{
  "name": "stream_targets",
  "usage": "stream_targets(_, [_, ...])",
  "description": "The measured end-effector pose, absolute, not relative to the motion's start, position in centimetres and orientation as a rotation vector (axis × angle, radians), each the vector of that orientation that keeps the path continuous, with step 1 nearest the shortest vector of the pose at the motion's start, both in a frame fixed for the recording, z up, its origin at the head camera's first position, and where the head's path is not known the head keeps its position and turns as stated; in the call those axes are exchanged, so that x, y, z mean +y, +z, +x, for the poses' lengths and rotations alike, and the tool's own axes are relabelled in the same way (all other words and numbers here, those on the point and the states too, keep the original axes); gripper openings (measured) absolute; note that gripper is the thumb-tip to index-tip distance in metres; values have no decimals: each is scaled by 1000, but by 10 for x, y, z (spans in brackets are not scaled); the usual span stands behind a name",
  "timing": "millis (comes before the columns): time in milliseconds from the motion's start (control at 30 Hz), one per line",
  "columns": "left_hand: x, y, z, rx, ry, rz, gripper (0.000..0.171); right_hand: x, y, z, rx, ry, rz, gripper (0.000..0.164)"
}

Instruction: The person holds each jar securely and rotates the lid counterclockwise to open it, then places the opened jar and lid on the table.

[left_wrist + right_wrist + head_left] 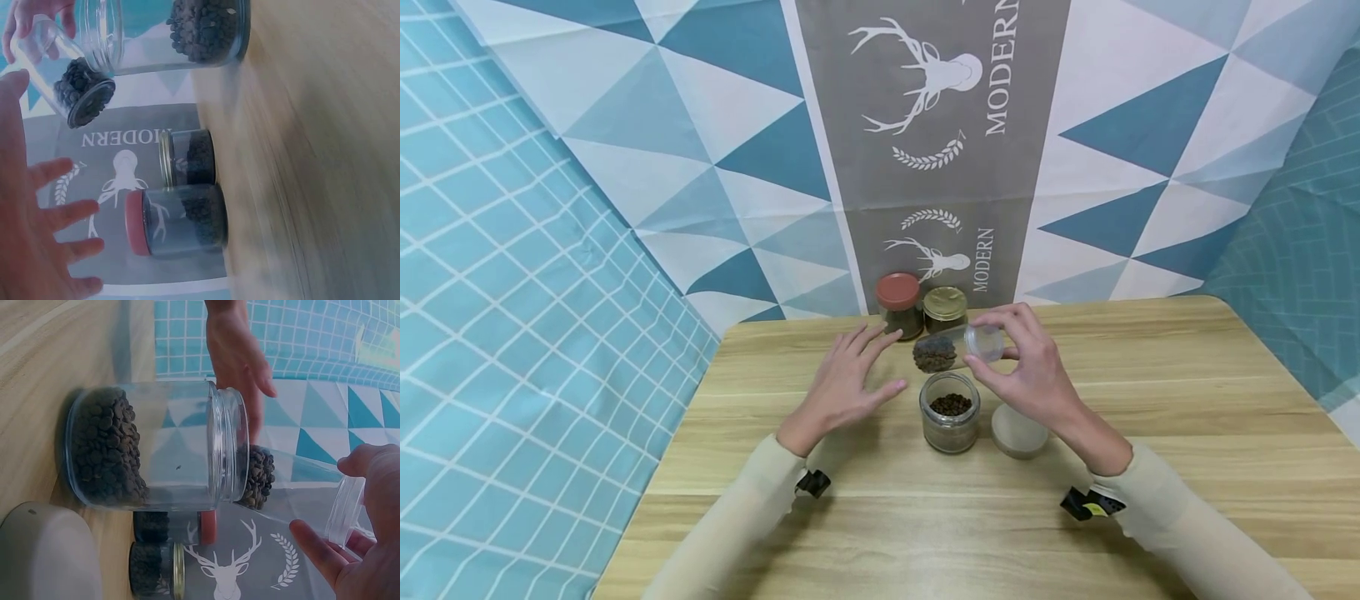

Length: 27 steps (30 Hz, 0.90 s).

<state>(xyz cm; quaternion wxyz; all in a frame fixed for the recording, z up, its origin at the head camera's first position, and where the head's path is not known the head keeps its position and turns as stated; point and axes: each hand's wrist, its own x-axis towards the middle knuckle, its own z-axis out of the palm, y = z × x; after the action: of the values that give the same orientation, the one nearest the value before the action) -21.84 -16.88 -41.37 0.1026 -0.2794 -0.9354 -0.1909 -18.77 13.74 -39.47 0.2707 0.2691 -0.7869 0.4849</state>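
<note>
My right hand (1037, 371) grips a clear container (300, 487) near its rim, fingers and thumb around it. The container lies tilted almost on its side, with dark pellets or beans (935, 354) gathered at the end away from the hand. Just below, an open glass jar (951, 437) stands upright on the table, partly filled with similar pellets. My left hand (848, 379) hovers left of the jar, fingers spread, holding nothing. A pale round lid (1019, 432) lies right of the jar.
Against the back wall stand a red-lidded jar (898, 312) and a gold-lidded jar (945, 310), both with dark contents. The wooden table (910, 533) meets a patterned wall covering (760, 192) behind.
</note>
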Motion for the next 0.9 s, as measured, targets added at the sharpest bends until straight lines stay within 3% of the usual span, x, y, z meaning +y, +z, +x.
stream_targets(200, [-163,-410,-222,-2629,-605,-905,88,138,-396,-188,-2113,1305,724,46])
stream_targets(900, [-121,-399,-230,-2549,-600,-1026,92,137,-394,-190,-2123,1278,730,44])
